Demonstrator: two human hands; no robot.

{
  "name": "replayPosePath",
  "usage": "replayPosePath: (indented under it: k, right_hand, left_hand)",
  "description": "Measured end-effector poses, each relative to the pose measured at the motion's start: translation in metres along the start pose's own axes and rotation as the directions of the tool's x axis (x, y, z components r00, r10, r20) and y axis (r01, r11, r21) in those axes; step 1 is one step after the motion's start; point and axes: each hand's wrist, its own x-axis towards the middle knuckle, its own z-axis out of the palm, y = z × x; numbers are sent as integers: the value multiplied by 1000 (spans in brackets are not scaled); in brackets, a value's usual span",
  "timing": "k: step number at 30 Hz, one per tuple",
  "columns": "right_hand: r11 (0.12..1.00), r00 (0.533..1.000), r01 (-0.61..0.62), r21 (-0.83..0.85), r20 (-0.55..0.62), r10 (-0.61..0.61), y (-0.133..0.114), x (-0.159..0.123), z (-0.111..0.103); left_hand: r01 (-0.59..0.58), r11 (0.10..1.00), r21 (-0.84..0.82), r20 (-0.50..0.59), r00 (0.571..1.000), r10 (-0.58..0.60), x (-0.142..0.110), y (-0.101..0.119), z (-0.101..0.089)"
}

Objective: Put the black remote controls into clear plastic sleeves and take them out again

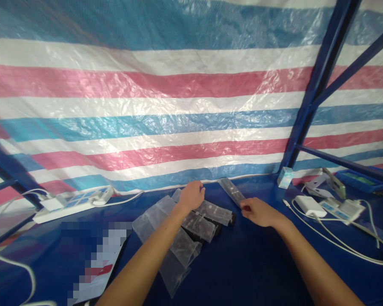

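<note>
At lower centre, blue table (pixel 242 272) lies between the forearms (pixel 153 255). Right of centre, the right hand (pixel 258 211) pinches the bagged remote (pixel 232 191) at its near end; the left hand (pixel 192 195) curls over other bags (pixel 199 226), grip I cannot tell.

The right hand (pixel 258 211) holds a bagged strip (pixel 232 191), perhaps a remote.

No word, number or brand could be read. The small box (pixel 285 179) near the back edge of the worktop (pixel 255 263) perhaps bore print, too small to decipher. Pale marks on the bagged dark strips (pixel 214 210), nearer that edge's middle, were equally illegible.
</note>
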Motion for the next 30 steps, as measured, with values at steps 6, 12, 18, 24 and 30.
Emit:
replayPosePath:
  k: [6, 12, 18, 24, 30]
  right_hand:
    - [964, 991, 115, 240, 45, -130, 13, -2, 2]
    - [981, 996, 14, 191, -93, 4, 10, -3, -6]
    - [988, 957, -134, 77, -250, 149, 5, -2, -13]
    - [988, 947, -147, 46, -283, 154, 9, -1, -11]
    - [989, 946, -144, 33, -288, 147, 10, 0, -11]
  left_hand:
    - [55, 998, -38, 112, 992, -51, 47, 8, 29]
    - [88, 992, -89, 133, 988, -76, 73, 11, 49]
    - [136, 985, -105, 139, 983, -121, 82, 18, 60]
    - [168, 984, -67, 141, 978, -157, 84, 22, 57]
    - [187, 981, -44, 170, 969, -177, 83, 27, 54]
